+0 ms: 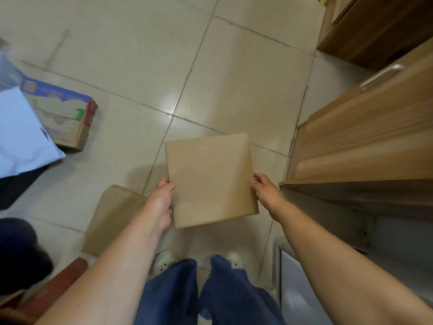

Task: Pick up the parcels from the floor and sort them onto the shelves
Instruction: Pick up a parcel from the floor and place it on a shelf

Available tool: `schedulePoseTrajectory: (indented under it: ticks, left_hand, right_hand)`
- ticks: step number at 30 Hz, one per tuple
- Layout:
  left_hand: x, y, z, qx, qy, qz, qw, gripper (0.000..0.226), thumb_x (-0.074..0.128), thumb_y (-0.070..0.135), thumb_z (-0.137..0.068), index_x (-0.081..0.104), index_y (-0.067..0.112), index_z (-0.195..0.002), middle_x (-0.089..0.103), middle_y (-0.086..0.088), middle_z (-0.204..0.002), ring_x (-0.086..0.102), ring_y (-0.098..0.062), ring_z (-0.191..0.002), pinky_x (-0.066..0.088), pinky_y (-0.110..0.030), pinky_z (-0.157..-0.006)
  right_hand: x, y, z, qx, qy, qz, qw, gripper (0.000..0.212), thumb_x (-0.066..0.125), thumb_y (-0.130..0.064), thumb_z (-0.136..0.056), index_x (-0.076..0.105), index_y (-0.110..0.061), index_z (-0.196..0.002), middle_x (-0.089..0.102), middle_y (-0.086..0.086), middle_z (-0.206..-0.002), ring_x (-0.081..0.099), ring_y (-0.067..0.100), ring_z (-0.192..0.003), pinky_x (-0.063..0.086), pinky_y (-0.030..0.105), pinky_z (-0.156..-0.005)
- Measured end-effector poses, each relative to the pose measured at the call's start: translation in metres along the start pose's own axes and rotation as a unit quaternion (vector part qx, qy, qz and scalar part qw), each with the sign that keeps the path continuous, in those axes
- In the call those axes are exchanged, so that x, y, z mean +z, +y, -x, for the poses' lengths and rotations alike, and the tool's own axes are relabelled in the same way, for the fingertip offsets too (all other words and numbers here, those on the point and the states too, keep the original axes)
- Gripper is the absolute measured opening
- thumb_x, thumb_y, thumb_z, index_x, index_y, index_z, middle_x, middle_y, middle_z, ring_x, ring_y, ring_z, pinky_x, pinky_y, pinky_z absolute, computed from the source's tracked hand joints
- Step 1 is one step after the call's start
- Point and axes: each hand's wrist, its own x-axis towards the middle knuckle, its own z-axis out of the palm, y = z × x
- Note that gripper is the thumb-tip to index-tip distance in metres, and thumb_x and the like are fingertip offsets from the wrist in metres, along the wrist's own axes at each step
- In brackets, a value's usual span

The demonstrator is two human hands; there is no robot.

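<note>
A plain brown cardboard parcel (pixel 209 179) is held above the tiled floor in front of me. My left hand (pixel 162 200) grips its left edge and my right hand (pixel 266 193) grips its right edge. A second plain brown parcel (pixel 112 216) lies flat on the floor under my left forearm. Farther left lie a printed cardboard box (pixel 63 113) with blue and red panels and a white mailer bag (pixel 21 134). The wooden shelf unit (pixel 356 146) stands at the right, close to my right hand.
A wooden cabinet (pixel 375 29) stands at the back right. A metal handle (pixel 382 75) sticks out of the shelf unit's front. A dark bag (pixel 16 252) and a reddish item (pixel 56 287) lie at the lower left. My feet (pixel 199 261) stand below the parcel.
</note>
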Motion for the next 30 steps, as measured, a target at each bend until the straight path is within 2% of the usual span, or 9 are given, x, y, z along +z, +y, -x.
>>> schedulePoseTrajectory:
  ticks: [2,4,7,9,15,20,25,27,30]
  left_hand:
    - [-0.004,0.028,0.036,0.007,-0.007,0.001,1.0,0.056,0.04,0.02,-0.096,0.016,0.031,-0.146,0.048,-0.001,-0.141,0.058,-0.015,-0.094,0.042,-0.025,-0.064]
    - [-0.005,0.058,0.075,0.016,-0.024,0.003,1.0,0.055,0.039,0.023,-0.097,0.016,0.031,-0.146,0.049,0.0,-0.139,0.056,-0.008,-0.081,0.041,-0.026,-0.062]
    - [-0.003,0.105,0.134,0.039,-0.056,-0.018,0.998,0.044,0.036,0.024,-0.098,0.03,0.035,-0.14,0.058,0.002,-0.12,0.057,-0.006,-0.074,0.042,-0.026,-0.058]
    - [-0.003,0.134,0.169,0.055,-0.07,-0.037,0.995,0.034,0.036,0.024,-0.097,0.042,0.036,-0.129,0.06,0.004,-0.113,0.059,-0.011,-0.076,0.045,-0.027,-0.061]
    - [-0.012,0.208,0.269,0.121,-0.055,-0.081,0.988,0.027,0.041,0.023,-0.093,0.046,0.043,-0.11,0.044,-0.001,-0.135,0.059,-0.012,-0.092,0.047,-0.026,-0.058]
    - [-0.016,0.259,0.355,0.176,-0.079,-0.062,0.979,0.023,0.032,0.029,-0.099,0.045,0.039,-0.115,0.059,0.016,-0.095,0.053,0.0,-0.08,0.043,-0.034,-0.077]
    - [-0.031,0.299,0.411,0.211,-0.085,-0.047,0.973,0.041,0.021,0.042,-0.096,0.056,0.03,-0.113,0.049,0.011,-0.132,0.05,-0.016,-0.115,0.032,-0.049,-0.099]
    - [-0.035,0.311,0.426,0.212,-0.096,-0.053,0.971,0.053,0.011,0.047,-0.096,0.051,0.027,-0.123,0.047,0.009,-0.133,0.043,-0.023,-0.126,0.024,-0.054,-0.105]
    - [-0.036,0.323,0.443,0.224,-0.101,-0.052,0.968,0.06,0.011,0.054,-0.094,0.044,0.025,-0.134,0.053,0.006,-0.124,0.047,-0.029,-0.124,0.026,-0.058,-0.104]
  right_hand:
    - [-0.014,-0.029,0.038,-0.006,0.01,-0.031,0.999,0.05,0.037,-0.023,-0.098,0.023,-0.017,-0.146,0.046,0.004,-0.126,0.043,0.017,-0.105,0.034,0.029,-0.09]
    - [-0.028,-0.059,0.077,-0.023,0.015,-0.038,0.999,0.054,0.039,-0.028,-0.096,0.022,-0.02,-0.147,0.041,0.0,-0.131,0.041,0.015,-0.111,0.032,0.029,-0.097]
    - [-0.05,-0.105,0.126,-0.05,0.01,-0.029,0.998,0.057,0.04,-0.041,-0.089,0.03,-0.028,-0.144,0.035,-0.002,-0.142,0.039,0.019,-0.125,0.031,0.037,-0.108]
    - [-0.064,-0.137,0.16,-0.058,0.026,-0.029,0.998,0.052,0.038,-0.033,-0.095,0.028,-0.026,-0.146,0.03,0.001,-0.139,0.034,0.023,-0.129,0.029,0.035,-0.104]
    - [-0.098,-0.209,0.255,-0.099,0.063,-0.025,0.993,0.053,0.041,-0.03,-0.095,0.029,-0.023,-0.146,0.029,0.009,-0.144,0.035,0.028,-0.13,0.029,0.044,-0.112]
    - [-0.126,-0.249,0.323,-0.135,0.042,-0.078,0.987,0.054,0.043,-0.037,-0.092,0.029,-0.03,-0.144,0.033,0.003,-0.147,0.038,0.025,-0.129,0.032,0.048,-0.111]
    - [-0.145,-0.282,0.384,-0.174,0.013,-0.16,0.972,0.04,0.04,-0.025,-0.099,0.034,-0.028,-0.138,0.051,-0.004,-0.118,0.053,0.011,-0.101,0.042,0.031,-0.093]
    - [-0.154,-0.287,0.401,-0.181,0.005,-0.186,0.966,0.044,0.043,-0.029,-0.097,0.033,-0.025,-0.14,0.049,-0.001,-0.125,0.048,0.016,-0.112,0.041,0.036,-0.098]
    - [-0.168,-0.289,0.419,-0.167,-0.004,-0.222,0.961,0.04,0.041,-0.043,-0.095,0.042,-0.022,-0.129,0.049,0.001,-0.127,0.043,0.021,-0.123,0.037,0.045,-0.105]
